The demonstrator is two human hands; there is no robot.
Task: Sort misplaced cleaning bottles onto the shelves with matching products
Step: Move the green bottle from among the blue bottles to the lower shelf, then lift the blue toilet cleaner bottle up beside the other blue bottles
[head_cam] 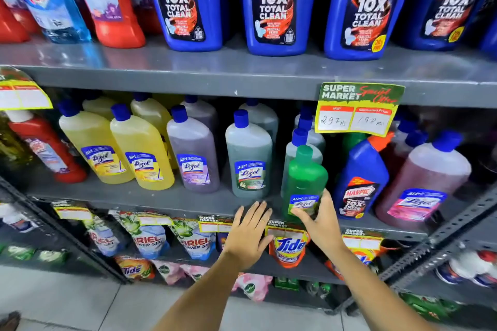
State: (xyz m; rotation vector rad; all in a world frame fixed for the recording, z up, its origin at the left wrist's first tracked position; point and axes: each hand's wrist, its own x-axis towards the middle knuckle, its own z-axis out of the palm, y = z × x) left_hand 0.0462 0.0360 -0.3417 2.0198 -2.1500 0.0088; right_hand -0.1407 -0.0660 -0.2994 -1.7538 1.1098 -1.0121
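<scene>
My right hand [320, 219] grips the base of a green Lizol bottle [305, 177] with a green cap, upright at the front of the middle shelf [161, 197]. My left hand [248, 231] hovers open beside it, fingers spread near the shelf edge, holding nothing. Right of the green bottle stands a small blue Harpic bottle [360, 177] with an orange cap among the Lizol bottles. A red bathroom cleaner bottle [47, 148] leans at the left end of the same shelf. Big blue Harpic bottles [277, 5] line the top shelf.
Yellow [139, 148], purple [195, 153], grey-green [248, 158] and pink [427, 180] Lizol bottles fill the middle shelf. A price tag [357, 109] hangs from the upper shelf edge. Ariel [150, 239] and Tide [289, 247] pouches sit on the lower shelf. Tiled floor lies below.
</scene>
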